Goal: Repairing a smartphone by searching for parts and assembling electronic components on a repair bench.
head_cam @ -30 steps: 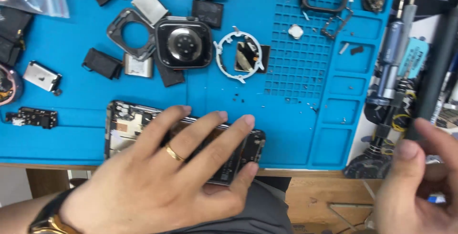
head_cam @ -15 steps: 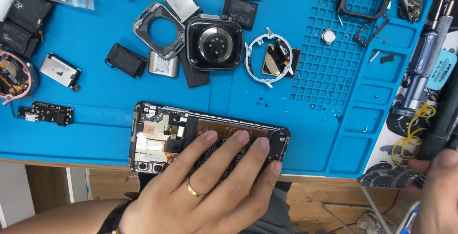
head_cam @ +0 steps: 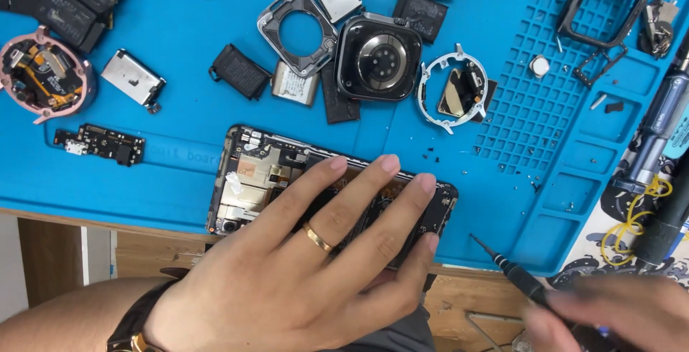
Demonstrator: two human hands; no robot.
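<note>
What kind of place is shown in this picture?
Most likely an electronics repair bench. A blue repair mat carries an opened phone under the left hand, a watch case lies among loose parts, and the right hand holds a small screwdriver.

Left hand [head_cam: 308, 280] on opened phone [head_cam: 251, 180]

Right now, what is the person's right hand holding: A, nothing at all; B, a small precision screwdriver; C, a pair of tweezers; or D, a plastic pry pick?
B: the right hand, blurred at the lower right, grips a thin dark precision screwdriver whose tip points toward the opened phone, which the left hand presses flat on the blue repair mat.
</note>
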